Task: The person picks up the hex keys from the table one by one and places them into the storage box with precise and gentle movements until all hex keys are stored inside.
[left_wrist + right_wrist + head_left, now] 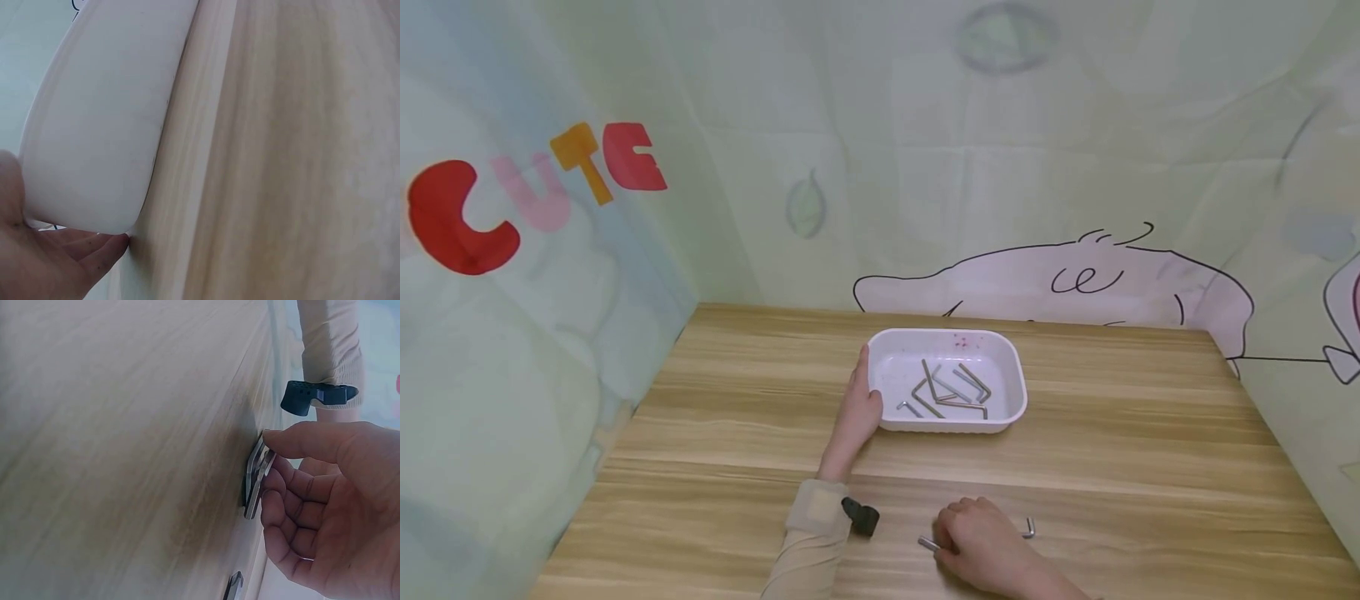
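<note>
My left hand (859,410) grips the left end of a white plastic tray (950,426), its thumb on the near side. In the left wrist view the tray's wall (106,119) stands between thumb and fingers. Several L-shaped hex keys (961,405), some brassy and some silver, lie in the tray. Nearer the front, my right hand (985,546) is low over the table and pinches a silver hex key (255,478) between thumb and fingers. One end of it shows left of the hand. Another silver hex key (1029,528) lies just right of that hand, partly hidden by it.
The wood-grain table (737,442) runs back to a printed cloth (775,167) hung behind and along the sides. A black wrist strap piece (861,517) sticks out from the left sleeve (811,533).
</note>
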{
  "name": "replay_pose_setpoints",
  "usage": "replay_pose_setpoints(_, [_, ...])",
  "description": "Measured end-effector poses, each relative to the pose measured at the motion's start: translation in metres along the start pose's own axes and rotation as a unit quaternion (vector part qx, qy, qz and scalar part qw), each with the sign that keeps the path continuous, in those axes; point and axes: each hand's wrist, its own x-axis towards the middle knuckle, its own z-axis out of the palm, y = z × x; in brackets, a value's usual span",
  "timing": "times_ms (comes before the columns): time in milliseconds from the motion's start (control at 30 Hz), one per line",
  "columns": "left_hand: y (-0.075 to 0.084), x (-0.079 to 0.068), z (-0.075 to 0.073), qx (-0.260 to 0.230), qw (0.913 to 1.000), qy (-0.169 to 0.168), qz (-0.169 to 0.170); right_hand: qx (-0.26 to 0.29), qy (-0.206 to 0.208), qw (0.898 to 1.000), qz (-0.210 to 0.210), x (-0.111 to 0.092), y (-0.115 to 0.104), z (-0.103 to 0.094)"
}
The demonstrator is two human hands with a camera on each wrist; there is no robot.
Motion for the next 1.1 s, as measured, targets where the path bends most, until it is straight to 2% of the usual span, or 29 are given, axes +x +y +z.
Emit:
replay_pose_setpoints(300, [-0.001, 0.001, 0.001, 0.005, 1.0000, 0.000, 0.001, 0.005, -0.003, 1.000, 0.002, -0.002, 0.001, -0.003])
replay_pose_setpoints(733, [0.002, 0.000, 0.000, 0.007, 0.9999, 0.000, -0.012, -0.039, 0.048, 0.998, -0.013, -0.002, 0.003, -0.010])
replay_pose_setpoints(1100, [0.001, 0.001, 0.001, 0.013, 0.9997, 0.003, -0.019, 0.005, 0.069, 0.997, -0.022, 0.002, 0.005, -0.022])
